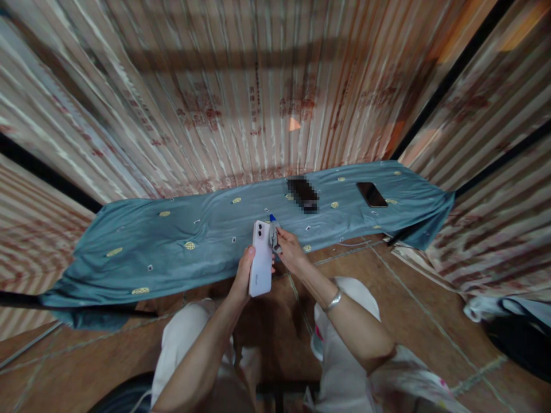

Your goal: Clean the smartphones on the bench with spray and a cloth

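A: Where's the white phone (261,259) relative to the blue-green cloth (172,241)?

B: Over the cloth's near edge, about midway along it, held up rather than resting on it. It's back side up, camera lenses at the end farthest from the person.

A: And its long axis?

B: Running away from the body, crosswise to the cloth's length, tilted a little to the right at the top.

A: What are the hands doing?

B: The left hand (244,274) is wrapped around the phone's lower half, thumb along the left edge. The right hand (290,251) sits just beside the phone's upper right edge, fingertips pinched on a small tool with a blue tip (274,228). What the tool is exactly, I can't tell.

A: So which hand is nearer the working spot?

B: The right; the tool touches or nearly touches the phone's top right side.

A: Anything else on the cloth?

B: A dark phone (372,194) lies toward its right end, and a blurred dark object (303,194) lies just beyond the hands, both well apart from the white phone.
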### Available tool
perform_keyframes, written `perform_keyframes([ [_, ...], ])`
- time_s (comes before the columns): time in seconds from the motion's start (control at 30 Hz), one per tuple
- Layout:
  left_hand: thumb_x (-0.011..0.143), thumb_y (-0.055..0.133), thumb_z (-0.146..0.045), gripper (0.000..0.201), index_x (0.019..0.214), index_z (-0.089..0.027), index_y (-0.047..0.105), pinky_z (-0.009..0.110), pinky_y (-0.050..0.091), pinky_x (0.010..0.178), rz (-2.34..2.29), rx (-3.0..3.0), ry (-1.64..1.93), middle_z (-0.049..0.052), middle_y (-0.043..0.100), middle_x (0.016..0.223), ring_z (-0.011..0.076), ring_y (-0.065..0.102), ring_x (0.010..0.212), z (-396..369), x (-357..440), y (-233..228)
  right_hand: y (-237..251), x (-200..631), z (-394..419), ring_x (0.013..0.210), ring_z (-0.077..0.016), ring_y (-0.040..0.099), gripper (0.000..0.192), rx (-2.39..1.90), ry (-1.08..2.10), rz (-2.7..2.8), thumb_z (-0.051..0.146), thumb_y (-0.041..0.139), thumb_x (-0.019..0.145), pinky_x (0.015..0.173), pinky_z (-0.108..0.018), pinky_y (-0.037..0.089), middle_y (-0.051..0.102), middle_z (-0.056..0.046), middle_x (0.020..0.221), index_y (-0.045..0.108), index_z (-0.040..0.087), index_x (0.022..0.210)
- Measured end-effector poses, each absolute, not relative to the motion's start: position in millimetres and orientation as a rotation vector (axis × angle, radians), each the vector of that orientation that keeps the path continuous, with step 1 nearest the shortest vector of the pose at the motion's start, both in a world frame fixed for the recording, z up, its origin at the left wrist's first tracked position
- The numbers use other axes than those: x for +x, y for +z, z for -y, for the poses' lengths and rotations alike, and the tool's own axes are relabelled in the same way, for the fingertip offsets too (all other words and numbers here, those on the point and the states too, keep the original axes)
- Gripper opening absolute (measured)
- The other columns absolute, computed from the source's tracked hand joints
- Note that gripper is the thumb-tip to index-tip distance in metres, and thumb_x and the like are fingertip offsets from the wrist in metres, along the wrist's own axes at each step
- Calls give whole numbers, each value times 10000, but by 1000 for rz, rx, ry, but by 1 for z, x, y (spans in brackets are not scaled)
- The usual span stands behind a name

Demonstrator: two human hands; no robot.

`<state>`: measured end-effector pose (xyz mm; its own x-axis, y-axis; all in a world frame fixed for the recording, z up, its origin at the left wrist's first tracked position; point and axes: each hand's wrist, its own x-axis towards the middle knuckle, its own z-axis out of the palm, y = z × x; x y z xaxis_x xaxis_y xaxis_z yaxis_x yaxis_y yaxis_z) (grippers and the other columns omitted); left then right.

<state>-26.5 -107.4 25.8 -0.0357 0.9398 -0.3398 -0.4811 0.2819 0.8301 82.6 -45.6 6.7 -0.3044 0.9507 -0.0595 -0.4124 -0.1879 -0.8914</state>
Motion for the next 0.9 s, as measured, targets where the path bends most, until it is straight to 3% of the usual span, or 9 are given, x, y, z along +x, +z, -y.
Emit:
perform_keyframes([
  [0.13, 747, 552, -576, 509, 902, -95, 621, 259, 468, 451, -1071, 517, 1248, 90, 688, 650, 178, 623, 487, 106, -29, 28, 4, 75, 51, 412, -66, 366, 235, -805, 1665, 960, 414, 611, 730, 360, -195, 290, 481, 52, 557, 572, 186, 771],
  [0.27, 772, 535, -561, 490, 892, -98, 637, 254, 472, 466, -1055, 484, 1247, 87, 685, 647, 174, 624, 501, 106, -28, 25, 2, 74, 51, 411, -64, 355, 245, -855, 1655, 948, 411, 614, 715, 368, -197, 279, 495, 47, 568, 581, 177, 776],
  [0.53, 691, 681, -460, 568, 1173, -196, 540, 305, 537, 593, -1008, 468, 1344, 37, 691, 821, 168, 634, 623, 106, -23, 13, 8, 80, 48, 537, -88, 428, 172, -880, 1646, 937, 343, 629, 685, 478, -196, 310, 547, 23, 622, 591, 175, 693],
  [0.9, 621, 725, -402, 624, 1192, -206, 566, 323, 526, 714, -985, 666, 1331, 34, 682, 910, 194, 637, 756, 105, -32, 5, 6, 81, 55, 503, -102, 484, 207, -799, 1821, 860, 364, 689, 659, 482, -215, 365, 579, 30, 579, 612, 183, 722],
])
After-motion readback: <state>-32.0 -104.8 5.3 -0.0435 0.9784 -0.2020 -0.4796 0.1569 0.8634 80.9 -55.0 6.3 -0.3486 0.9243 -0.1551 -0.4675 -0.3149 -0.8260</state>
